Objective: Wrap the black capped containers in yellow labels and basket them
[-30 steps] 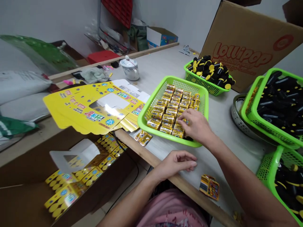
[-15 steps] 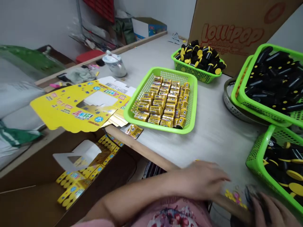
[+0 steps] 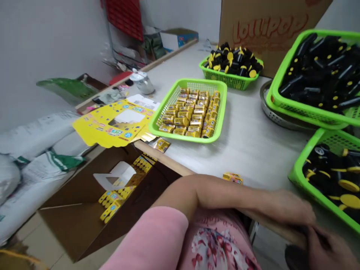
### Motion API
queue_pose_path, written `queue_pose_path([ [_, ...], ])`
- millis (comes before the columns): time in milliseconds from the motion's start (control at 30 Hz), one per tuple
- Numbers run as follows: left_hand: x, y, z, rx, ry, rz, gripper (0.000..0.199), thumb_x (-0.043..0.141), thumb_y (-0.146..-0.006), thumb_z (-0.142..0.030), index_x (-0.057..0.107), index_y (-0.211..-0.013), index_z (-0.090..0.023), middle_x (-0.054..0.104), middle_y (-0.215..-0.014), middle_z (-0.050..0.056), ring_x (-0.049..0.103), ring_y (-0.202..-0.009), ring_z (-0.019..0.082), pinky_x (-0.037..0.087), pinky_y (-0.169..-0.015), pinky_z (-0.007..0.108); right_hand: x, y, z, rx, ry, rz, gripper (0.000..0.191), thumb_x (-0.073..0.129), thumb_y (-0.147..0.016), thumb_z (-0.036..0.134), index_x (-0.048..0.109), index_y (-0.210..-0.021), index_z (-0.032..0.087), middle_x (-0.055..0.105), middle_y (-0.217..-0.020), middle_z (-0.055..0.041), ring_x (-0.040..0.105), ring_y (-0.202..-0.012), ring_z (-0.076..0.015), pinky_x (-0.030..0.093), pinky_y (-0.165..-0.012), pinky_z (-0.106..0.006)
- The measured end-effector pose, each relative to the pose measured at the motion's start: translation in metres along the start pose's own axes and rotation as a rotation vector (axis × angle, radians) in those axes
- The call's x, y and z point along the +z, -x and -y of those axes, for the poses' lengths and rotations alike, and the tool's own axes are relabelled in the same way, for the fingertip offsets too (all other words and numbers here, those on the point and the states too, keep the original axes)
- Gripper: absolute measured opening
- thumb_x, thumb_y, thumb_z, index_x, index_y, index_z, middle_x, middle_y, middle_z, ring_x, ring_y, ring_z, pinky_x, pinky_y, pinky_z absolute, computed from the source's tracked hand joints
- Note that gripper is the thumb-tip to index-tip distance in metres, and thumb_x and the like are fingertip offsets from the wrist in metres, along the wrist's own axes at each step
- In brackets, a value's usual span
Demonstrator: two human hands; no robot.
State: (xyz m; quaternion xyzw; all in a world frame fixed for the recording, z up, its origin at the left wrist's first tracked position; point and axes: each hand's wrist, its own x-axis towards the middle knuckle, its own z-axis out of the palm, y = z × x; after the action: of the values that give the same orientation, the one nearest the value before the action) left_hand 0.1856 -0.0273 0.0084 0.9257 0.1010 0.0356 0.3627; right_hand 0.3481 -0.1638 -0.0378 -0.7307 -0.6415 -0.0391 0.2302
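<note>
Though blurred, the right hand (image 3: 330, 249) seems closed around a dark, sideways-lying object (image 3: 295, 257).

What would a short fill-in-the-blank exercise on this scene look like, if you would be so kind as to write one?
1. The cardboard carton behind the baskets bears the red word ____.
2. The basket of gold-wrapped packs is coloured ____.
3. The left hand reaches across the body from a ____ sleeve.

Missing words: LOLLIPOP; green; pink.
</note>
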Motion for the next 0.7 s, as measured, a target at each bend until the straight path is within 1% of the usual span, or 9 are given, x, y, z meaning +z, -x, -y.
queue_pose_path([
  [33,-0.004,0.007,0.000,-0.001,0.028,-0.019,0.034,0.065,-0.083,-0.007,0.068,-0.055,-0.025,0.078,-0.089,0.007,0.070,-0.081,0.017,0.049,-0.061,0.030,-0.005,0.001,0.009,0.031,0.088,-0.034,0.020,0.062,-0.085,0.041,0.069,-0.074,0.026,0.065,-0.063,-0.0067,0.058,-0.053,-0.0284,0.041,-0.046,-0.038],
  [100,-0.012,0.030,0.003,0.039,0.054,-0.156,0.018,0.070,-0.082,-0.013,0.071,-0.067,-0.023,0.077,-0.097,0.011,0.068,-0.090,0.023,0.051,-0.072,0.032,-0.016,0.000,0.029,0.018,0.182,-0.089,0.021,0.065,-0.086,0.042,0.070,-0.079,0.023,0.062,-0.062,-0.0060,0.058,-0.055,-0.0271,0.041,-0.048,-0.038],
  [167,-0.020,0.067,0.011,-0.085,0.133,-0.320,0.002,0.072,-0.083,-0.021,0.072,-0.081,-0.020,0.076,-0.096,0.011,0.067,-0.088,0.023,0.051,-0.077,0.033,-0.024,-0.004,0.055,-0.066,0.137,-0.176,0.021,0.070,-0.084,0.037,0.072,-0.097,0.021,0.068,-0.075,-0.0081,0.064,-0.069,-0.0277,0.049,-0.061,-0.039],
  [233,-0.029,0.108,0.022,-0.271,0.264,-0.472,0.011,0.065,-0.089,-0.027,0.071,-0.093,-0.019,0.073,-0.088,0.007,0.066,-0.081,0.020,0.050,-0.076,0.032,-0.024,-0.013,0.088,-0.191,0.029,-0.225,0.032,0.069,-0.087,0.027,0.067,-0.118,0.022,0.071,-0.097,-0.0109,0.067,-0.088,-0.0284,0.052,-0.080,-0.042],
  [333,-0.038,0.161,0.034,-0.426,0.529,-0.676,0.020,0.058,-0.090,-0.029,0.068,-0.100,-0.015,0.065,-0.070,0.000,0.060,-0.064,0.014,0.048,-0.064,0.027,-0.008,-0.031,0.137,-0.415,-0.183,-0.015,0.031,0.061,-0.092,0.018,0.065,-0.122,0.024,0.071,-0.106,-0.0098,0.065,-0.097,-0.0250,0.050,-0.088,-0.040],
  [400,-0.039,0.184,0.034,-0.427,0.551,-0.728,0.018,0.058,-0.087,-0.024,0.069,-0.097,-0.014,0.068,-0.076,0.002,0.063,-0.069,0.014,0.049,-0.066,0.027,0.008,-0.042,0.160,-0.480,-0.216,0.119,0.024,0.056,-0.095,0.019,0.068,-0.117,0.022,0.070,-0.106,-0.0107,0.064,-0.098,-0.0244,0.049,-0.087,-0.039],
  [467,-0.036,0.199,0.031,-0.427,0.487,-0.780,0.017,0.056,-0.086,-0.021,0.071,-0.092,-0.015,0.072,-0.086,0.005,0.066,-0.078,0.016,0.050,-0.073,0.028,0.020,-0.049,0.170,-0.480,-0.189,0.185,0.023,0.054,-0.098,0.023,0.069,-0.115,0.020,0.070,-0.108,-0.0121,0.063,-0.099,-0.0249,0.048,-0.086,-0.040],
  [567,-0.028,0.213,0.029,-0.485,0.323,-0.867,0.020,0.054,-0.090,-0.024,0.072,-0.096,-0.015,0.073,-0.094,0.007,0.067,-0.084,0.018,0.052,-0.076,0.031,0.028,-0.049,0.161,-0.413,-0.129,0.185,0.026,0.054,-0.098,0.026,0.066,-0.120,0.020,0.068,-0.114,-0.0129,0.062,-0.103,-0.0260,0.049,-0.089,-0.042],
  [700,-0.015,0.216,0.037,-0.470,0.032,-0.731,0.033,0.062,-0.090,-0.035,0.069,-0.115,-0.014,0.073,-0.107,0.011,0.066,-0.096,0.024,0.051,-0.090,0.040,0.022,-0.040,0.137,-0.321,-0.119,0.120,0.020,0.055,-0.097,0.025,0.069,-0.110,0.020,0.072,-0.101,-0.0104,0.065,-0.093,-0.0242,0.052,-0.085,-0.041],
])
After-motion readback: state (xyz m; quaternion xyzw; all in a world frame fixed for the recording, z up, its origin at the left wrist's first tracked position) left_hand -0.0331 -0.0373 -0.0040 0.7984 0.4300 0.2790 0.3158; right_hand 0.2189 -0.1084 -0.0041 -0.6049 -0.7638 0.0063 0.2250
